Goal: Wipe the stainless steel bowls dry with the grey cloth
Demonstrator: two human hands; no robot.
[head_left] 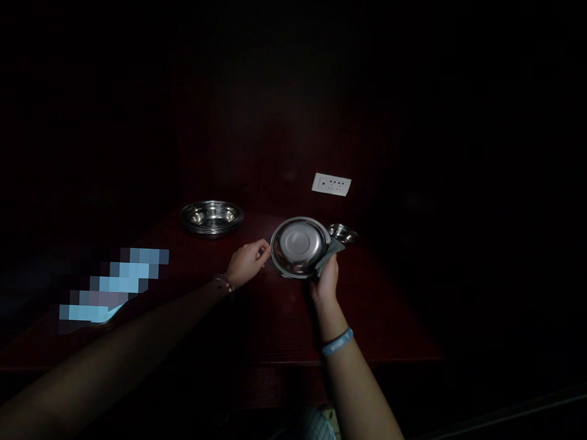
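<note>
Glowing at lower left, a pixelated object point(120, 284) sits left of stacked steel basins point(211, 229) on a dark red table point(381, 314). Mid-frame, the left hand point(247, 262), fingers curled, meets the left rim of a steel dish point(299, 245); whether they pinch cannot be told. The right hand point(327, 283) pinches a grey cloth point(330, 254) against its right rim, beside a small bowl point(343, 233).

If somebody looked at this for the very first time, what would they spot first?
Probably the shiny dish in the middle, between the left hand and the right hand, which presses a cloth to its rim. Next might come the pale blue blocky patch at the left, then the white socket on the dark wall behind.
</note>
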